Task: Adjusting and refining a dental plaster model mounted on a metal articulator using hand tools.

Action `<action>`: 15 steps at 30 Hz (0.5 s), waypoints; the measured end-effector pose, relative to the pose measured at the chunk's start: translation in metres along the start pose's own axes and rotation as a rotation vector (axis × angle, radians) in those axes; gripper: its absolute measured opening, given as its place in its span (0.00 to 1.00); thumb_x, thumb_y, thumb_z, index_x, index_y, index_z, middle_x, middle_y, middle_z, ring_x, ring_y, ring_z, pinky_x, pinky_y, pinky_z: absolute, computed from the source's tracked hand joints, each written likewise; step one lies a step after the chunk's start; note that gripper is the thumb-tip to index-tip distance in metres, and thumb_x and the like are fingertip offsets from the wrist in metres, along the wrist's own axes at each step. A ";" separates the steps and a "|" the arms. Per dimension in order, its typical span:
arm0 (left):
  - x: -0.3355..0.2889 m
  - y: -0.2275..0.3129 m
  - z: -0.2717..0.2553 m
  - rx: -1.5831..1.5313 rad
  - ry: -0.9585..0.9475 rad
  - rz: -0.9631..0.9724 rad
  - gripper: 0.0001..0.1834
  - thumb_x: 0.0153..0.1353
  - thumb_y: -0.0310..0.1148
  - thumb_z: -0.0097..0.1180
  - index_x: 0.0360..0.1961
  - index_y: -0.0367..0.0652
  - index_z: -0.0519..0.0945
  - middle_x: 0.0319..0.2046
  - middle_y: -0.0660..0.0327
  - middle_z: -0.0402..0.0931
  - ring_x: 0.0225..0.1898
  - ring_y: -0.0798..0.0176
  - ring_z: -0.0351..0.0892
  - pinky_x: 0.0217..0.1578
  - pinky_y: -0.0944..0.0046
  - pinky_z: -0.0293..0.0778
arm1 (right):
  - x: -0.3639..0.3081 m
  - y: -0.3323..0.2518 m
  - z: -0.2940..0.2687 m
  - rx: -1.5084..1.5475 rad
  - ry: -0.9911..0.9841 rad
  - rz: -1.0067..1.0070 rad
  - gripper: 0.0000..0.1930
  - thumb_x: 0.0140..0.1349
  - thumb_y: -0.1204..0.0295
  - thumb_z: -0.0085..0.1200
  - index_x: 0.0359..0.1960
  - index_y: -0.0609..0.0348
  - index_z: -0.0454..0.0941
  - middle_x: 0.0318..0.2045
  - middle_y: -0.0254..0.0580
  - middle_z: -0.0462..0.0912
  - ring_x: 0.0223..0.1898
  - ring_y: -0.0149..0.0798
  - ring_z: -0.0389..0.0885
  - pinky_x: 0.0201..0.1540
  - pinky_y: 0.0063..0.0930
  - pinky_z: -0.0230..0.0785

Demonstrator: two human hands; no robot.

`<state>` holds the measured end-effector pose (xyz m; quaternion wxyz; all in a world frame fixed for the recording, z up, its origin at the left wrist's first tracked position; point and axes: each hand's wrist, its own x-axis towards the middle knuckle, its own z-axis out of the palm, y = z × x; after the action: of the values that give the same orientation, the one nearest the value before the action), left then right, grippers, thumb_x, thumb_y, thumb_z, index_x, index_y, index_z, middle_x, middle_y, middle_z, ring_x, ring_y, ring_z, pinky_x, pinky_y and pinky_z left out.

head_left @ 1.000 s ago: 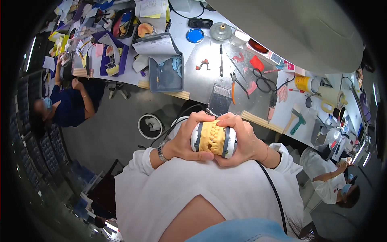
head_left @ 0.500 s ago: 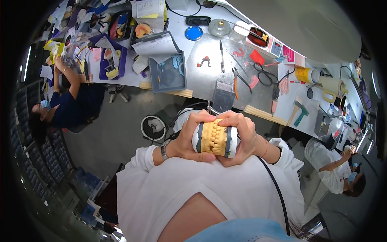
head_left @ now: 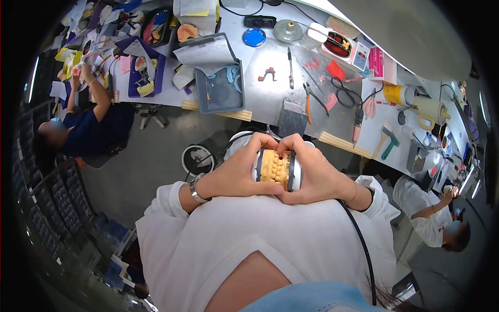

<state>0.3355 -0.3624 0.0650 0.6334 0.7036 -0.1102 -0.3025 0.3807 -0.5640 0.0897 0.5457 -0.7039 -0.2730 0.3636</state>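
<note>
A pair of yellow dental casts (head_left: 275, 169) on white and dark bases is held in front of my chest, the two tooth rows meeting along the middle. My left hand (head_left: 248, 169) wraps round the left base, thumb laid along the near edge. On the other base is my right hand (head_left: 307, 167), its index finger bent over the far edge. The palms hide much of both bases. Beyond them on the bench lies a small U-shaped dental framework (head_left: 267, 75) in red and dark grey.
Across the metal bench top lie a pen-like tool (head_left: 290, 67), orange-handled pliers (head_left: 309, 106) and a grey tray (head_left: 219, 101). At the right are a green-handled brush (head_left: 390, 147) and a yellow tub (head_left: 397, 94). Co-workers sit at far left (head_left: 99, 130) and far right (head_left: 423, 205).
The casts have turned a little in my hands and their far end shows differently. My fingers have shifted on the far edge. The bench appears slightly higher in view.
</note>
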 end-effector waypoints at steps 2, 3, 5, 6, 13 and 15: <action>0.002 0.006 -0.006 -0.025 -0.077 -0.008 0.42 0.38 0.43 0.71 0.49 0.40 0.59 0.46 0.55 0.64 0.50 0.63 0.65 0.50 0.65 0.62 | -0.003 0.003 0.002 0.038 0.020 -0.020 0.31 0.37 0.69 0.65 0.41 0.62 0.59 0.35 0.47 0.69 0.37 0.43 0.73 0.40 0.27 0.64; 0.002 0.008 -0.008 -0.033 -0.112 -0.012 0.42 0.37 0.43 0.72 0.49 0.40 0.59 0.46 0.55 0.64 0.50 0.63 0.65 0.50 0.65 0.62 | -0.004 0.006 0.003 0.048 0.034 -0.030 0.31 0.37 0.69 0.65 0.41 0.62 0.59 0.34 0.47 0.69 0.36 0.42 0.72 0.40 0.27 0.64; 0.001 0.005 -0.007 -0.102 -0.158 -0.055 0.43 0.35 0.41 0.72 0.49 0.41 0.59 0.47 0.55 0.64 0.50 0.63 0.65 0.50 0.65 0.61 | -0.008 0.008 0.005 0.063 0.042 -0.042 0.31 0.37 0.69 0.65 0.41 0.62 0.59 0.34 0.46 0.69 0.36 0.40 0.72 0.40 0.26 0.64; -0.001 0.003 -0.006 -0.136 -0.180 -0.079 0.43 0.35 0.41 0.73 0.49 0.41 0.59 0.47 0.55 0.64 0.50 0.63 0.65 0.50 0.65 0.61 | -0.011 0.008 0.007 0.070 0.036 -0.045 0.31 0.38 0.69 0.65 0.41 0.62 0.58 0.34 0.46 0.69 0.36 0.40 0.72 0.40 0.26 0.64; -0.008 -0.009 0.006 0.033 -0.062 0.246 0.40 0.35 0.41 0.72 0.45 0.39 0.61 0.40 0.54 0.69 0.42 0.59 0.72 0.42 0.64 0.67 | -0.021 0.010 0.014 0.086 0.001 -0.112 0.30 0.37 0.69 0.65 0.40 0.61 0.59 0.33 0.45 0.68 0.34 0.40 0.71 0.38 0.27 0.63; -0.009 -0.011 0.007 0.047 -0.063 0.277 0.40 0.34 0.41 0.72 0.45 0.39 0.60 0.40 0.54 0.69 0.42 0.59 0.72 0.42 0.65 0.67 | -0.022 0.011 0.014 0.059 -0.008 -0.135 0.29 0.37 0.70 0.64 0.39 0.61 0.59 0.33 0.45 0.67 0.33 0.41 0.69 0.37 0.27 0.63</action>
<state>0.3218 -0.3611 0.0575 0.6486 0.6866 -0.2331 -0.2315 0.3559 -0.5762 0.0818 0.5882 -0.6661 -0.3114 0.3367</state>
